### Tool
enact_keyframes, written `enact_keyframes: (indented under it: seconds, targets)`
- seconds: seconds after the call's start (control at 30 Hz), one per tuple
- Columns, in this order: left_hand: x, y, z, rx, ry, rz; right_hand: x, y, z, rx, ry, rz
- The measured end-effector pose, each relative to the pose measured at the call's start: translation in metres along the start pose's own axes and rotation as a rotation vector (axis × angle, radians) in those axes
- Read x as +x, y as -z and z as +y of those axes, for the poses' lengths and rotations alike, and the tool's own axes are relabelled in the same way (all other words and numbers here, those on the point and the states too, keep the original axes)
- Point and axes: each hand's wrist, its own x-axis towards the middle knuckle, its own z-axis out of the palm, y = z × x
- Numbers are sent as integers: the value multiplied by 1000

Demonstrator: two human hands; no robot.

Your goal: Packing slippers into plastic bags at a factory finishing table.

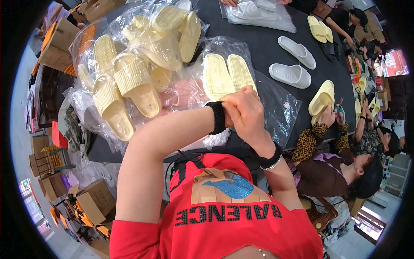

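a dark table (264, 48) is spread under everything; left of the fingers, bagged slippers (137, 82) are heaped. just beyond the fingers, 2 pale yellow slippers (217, 78) are laid side by side, seemingly kept paired. the right hand (246, 113) is curled closed, its contents hidden; the left hand's (229, 122) mostly covered fingers cannot be judged.

A broad tabletop covered in matte dark-grey cloth (269, 48) stretches across the room. Open brown cardboard boxes (98, 197) crowd the lower left, near a bright, pale-framed window (31, 200). At lower right, a brown wooden chair (322, 217) stands on the pale grey floor (347, 245), near another brightly lit, rectangular window (371, 225).
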Motion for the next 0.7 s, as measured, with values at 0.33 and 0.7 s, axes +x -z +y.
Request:
enact_keyframes:
  seconds: [0.33, 0.7]
  targets:
    - [15, -3, 0, 191, -6, -37, -4, 1, 1, -110, 276, 20]
    - [25, -9, 5, 402, -14, -81, -12, 4, 6, -45, 328, -63]
